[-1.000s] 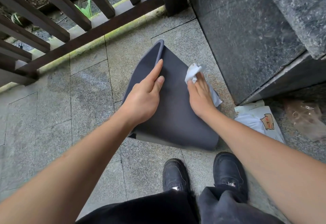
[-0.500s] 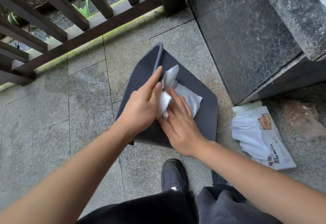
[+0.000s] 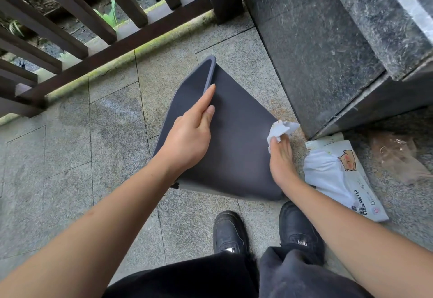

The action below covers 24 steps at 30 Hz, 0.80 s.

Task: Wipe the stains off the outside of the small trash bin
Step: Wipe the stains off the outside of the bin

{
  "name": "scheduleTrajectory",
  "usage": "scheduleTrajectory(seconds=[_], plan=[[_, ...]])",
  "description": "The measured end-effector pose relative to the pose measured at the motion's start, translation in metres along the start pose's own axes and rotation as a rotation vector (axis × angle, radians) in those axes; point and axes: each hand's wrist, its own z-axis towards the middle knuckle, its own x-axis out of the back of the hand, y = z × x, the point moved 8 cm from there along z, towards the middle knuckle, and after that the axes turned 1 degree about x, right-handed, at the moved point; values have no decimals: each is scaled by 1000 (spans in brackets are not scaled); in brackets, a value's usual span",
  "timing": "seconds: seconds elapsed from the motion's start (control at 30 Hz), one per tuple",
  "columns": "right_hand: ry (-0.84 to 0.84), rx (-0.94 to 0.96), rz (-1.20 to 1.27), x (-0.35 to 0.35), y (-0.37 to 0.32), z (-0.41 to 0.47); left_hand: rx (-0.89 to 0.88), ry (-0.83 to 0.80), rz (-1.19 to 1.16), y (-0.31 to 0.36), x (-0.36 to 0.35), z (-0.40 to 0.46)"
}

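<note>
A small dark grey trash bin (image 3: pixel 236 147) lies tipped on the stone floor, its open rim pointing away toward the railing. My left hand (image 3: pixel 191 133) rests on the bin's upper side near the rim, index finger stretched along the edge, holding it steady. My right hand (image 3: pixel 280 157) presses a crumpled white wipe (image 3: pixel 280 130) against the bin's right edge; the wipe shows a brownish smudge on top. The bin's inside and underside are hidden.
A white wet-wipe pack (image 3: pixel 339 175) with a cartoon animal lies on the floor right of the bin. A dark stone block (image 3: pixel 328 51) stands close on the right. A brown railing (image 3: pixel 93 35) runs behind. My black shoes (image 3: pixel 230 232) stand just below the bin.
My right hand slid the wipe from the middle of the bin's side, beside my left hand, out to its right edge. My left hand stayed at the rim.
</note>
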Motion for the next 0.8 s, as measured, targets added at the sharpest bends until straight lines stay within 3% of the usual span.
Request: scheduleTrajectory(seconds=[0.57, 0.7, 0.8], plan=[[42, 86, -80, 0, -1, 4, 10, 5, 34, 6, -2, -3], [-31, 127, -288, -4, -25, 21, 30, 31, 56, 7, 1, -3], [3, 166, -193, -10, -61, 32, -35, 5, 133, 11, -5, -9]])
